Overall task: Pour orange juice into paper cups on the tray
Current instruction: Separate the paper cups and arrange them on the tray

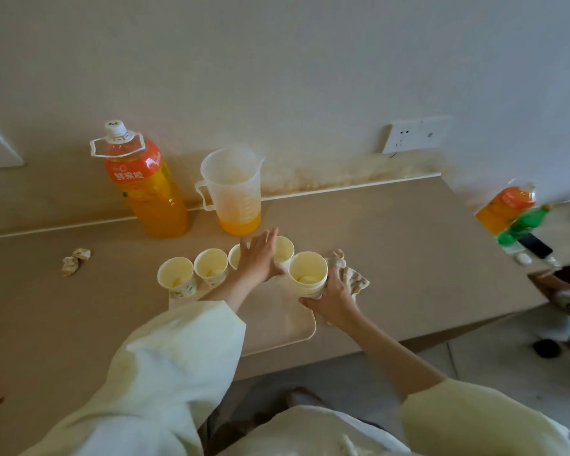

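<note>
Four paper cups in a row on the tray, a fifth stack in hand.

The left hand lies with nearly straight fingers against the fourth cup in the row; the right hand grips a nested stack of cups at the right end of the row, over the edge of the tray. Behind stand one orange juice bottle, capped, and one clear pitcher with a shallow layer of juice. Far right, blurred, are a second orange bottle and one green bottle. One crumpled cloth lies just beside the stack, and one paper wad on the counter's left.
</note>
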